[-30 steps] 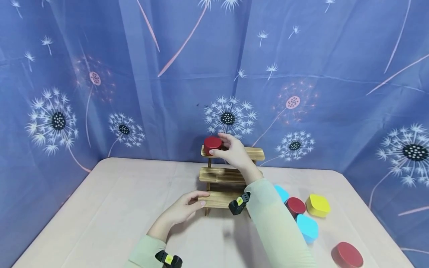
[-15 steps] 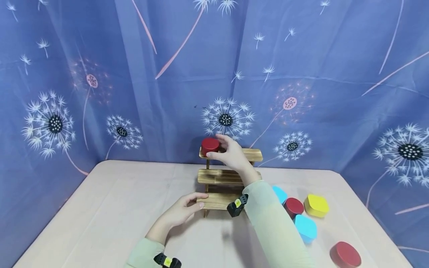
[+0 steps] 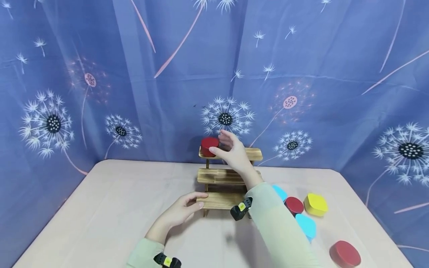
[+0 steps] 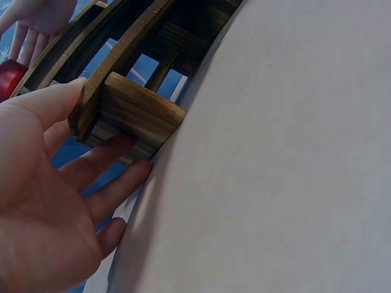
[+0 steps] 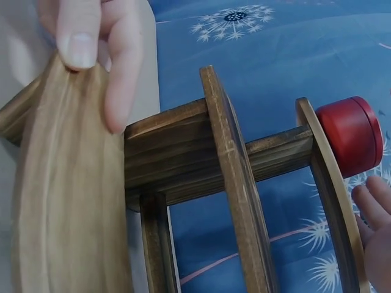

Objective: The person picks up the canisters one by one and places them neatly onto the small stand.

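A three-step wooden display stand (image 3: 219, 201) stands on the table against the back curtain. On the left end of its top step sits a round red tin (image 3: 209, 146), with a lid seam showing in the right wrist view. My right hand (image 3: 234, 154) is just right of this tin, thumb and fingers spread; a gap shows between fingers (image 5: 371, 204) and tin in the right wrist view. My left hand (image 3: 182, 210) holds the left end of the bottom step, its thumb and index finger on the board. Its other fingers (image 4: 119, 192) extend beside the stand's lower side.
Right of the stand lie a yellow squarish tin (image 3: 316, 204), a blue tin (image 3: 305, 226), a second blue one partly behind my sleeve, and a red round tin (image 3: 294, 205). Another red tin (image 3: 345, 254) lies nearer the front right. A blue dandelion-print curtain (image 3: 167, 111) surrounds the table.
My right hand's fingers have spread and come away from the red tin, the hand shifting slightly right. The tin stays on the top step. My left hand keeps its hold on the bottom step.
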A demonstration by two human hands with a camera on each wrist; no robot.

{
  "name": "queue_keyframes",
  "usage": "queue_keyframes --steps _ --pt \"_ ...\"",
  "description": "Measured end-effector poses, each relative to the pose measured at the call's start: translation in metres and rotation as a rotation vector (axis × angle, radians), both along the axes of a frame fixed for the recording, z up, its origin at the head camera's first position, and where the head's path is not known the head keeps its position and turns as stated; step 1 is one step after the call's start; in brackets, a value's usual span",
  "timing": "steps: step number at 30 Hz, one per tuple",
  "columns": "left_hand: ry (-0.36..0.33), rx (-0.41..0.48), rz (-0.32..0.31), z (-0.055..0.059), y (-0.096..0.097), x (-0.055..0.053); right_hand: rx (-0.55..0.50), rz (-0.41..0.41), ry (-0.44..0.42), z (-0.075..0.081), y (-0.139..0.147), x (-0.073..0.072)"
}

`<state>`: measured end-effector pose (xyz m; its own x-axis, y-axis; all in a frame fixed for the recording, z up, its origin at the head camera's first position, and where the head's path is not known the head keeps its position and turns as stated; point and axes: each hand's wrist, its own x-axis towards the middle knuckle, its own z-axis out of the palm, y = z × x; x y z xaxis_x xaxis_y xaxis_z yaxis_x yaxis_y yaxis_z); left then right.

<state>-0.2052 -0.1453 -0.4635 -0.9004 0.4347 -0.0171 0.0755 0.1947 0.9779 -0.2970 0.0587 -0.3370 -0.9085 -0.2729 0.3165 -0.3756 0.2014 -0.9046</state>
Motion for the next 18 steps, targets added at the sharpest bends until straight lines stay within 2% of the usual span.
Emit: queue_keyframes --steps 5,12,18 --pt "-0.03 0.018 -0.001 0.0 0.001 0.0 0.0 0.001 0.049 -0.003 0.01 0.005" --pt "0.004 -0.007 0.01 0.001 0.001 0.001 0.033 -0.023 0.074 -0.002 0.026 0.012" --pt "-0.009 0.006 0.005 -0.001 -0.001 -0.001 0.056 -0.05 0.074 0.002 0.038 0.013"
